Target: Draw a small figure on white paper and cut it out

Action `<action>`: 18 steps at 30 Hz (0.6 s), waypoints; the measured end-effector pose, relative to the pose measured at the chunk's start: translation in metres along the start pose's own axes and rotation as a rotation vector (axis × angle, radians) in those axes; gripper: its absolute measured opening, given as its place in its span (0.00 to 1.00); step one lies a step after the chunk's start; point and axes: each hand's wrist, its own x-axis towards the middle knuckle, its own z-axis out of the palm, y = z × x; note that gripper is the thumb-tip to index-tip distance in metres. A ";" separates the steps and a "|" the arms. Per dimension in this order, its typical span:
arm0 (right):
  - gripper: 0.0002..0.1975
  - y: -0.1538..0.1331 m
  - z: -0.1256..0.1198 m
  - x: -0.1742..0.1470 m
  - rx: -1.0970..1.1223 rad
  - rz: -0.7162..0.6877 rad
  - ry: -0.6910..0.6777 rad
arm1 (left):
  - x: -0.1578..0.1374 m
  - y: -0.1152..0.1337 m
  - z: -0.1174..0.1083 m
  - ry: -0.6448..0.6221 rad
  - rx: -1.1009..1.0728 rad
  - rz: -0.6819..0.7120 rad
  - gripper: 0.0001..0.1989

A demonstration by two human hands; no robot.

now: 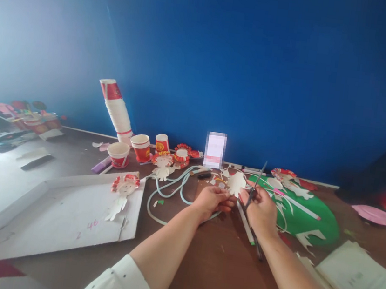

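Near the middle of the table, my left hand (214, 201) pinches the lower left edge of a white paper cutout (236, 183) with a scalloped outline. My right hand (261, 210) is closed around dark scissors (259, 177), one slim blade pointing up and away; the rest is partly hidden by the fingers. Its fingertips are also close to the cutout's right edge; whether they touch it I cannot tell. Under the right hand lies a white marker (247, 225) with a green end.
A white cardboard tray (47, 211) holds a red-and-white paper cup flower (124, 192). Behind it stand a tall leaning cup stack (118, 111) and several paper cups. Pale blue cable (159, 189) loops left of my hands. Green paper (317, 220) and a notebook (359, 277) lie right.
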 end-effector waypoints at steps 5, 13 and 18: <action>0.23 0.003 -0.001 0.001 -0.001 -0.012 0.004 | 0.000 0.000 0.000 0.001 0.002 -0.012 0.04; 0.23 0.005 0.000 0.002 0.009 -0.008 0.007 | 0.001 -0.001 -0.001 0.012 0.010 -0.014 0.05; 0.23 0.002 -0.001 0.001 -0.012 -0.004 0.011 | 0.000 0.000 0.000 0.023 0.023 -0.014 0.04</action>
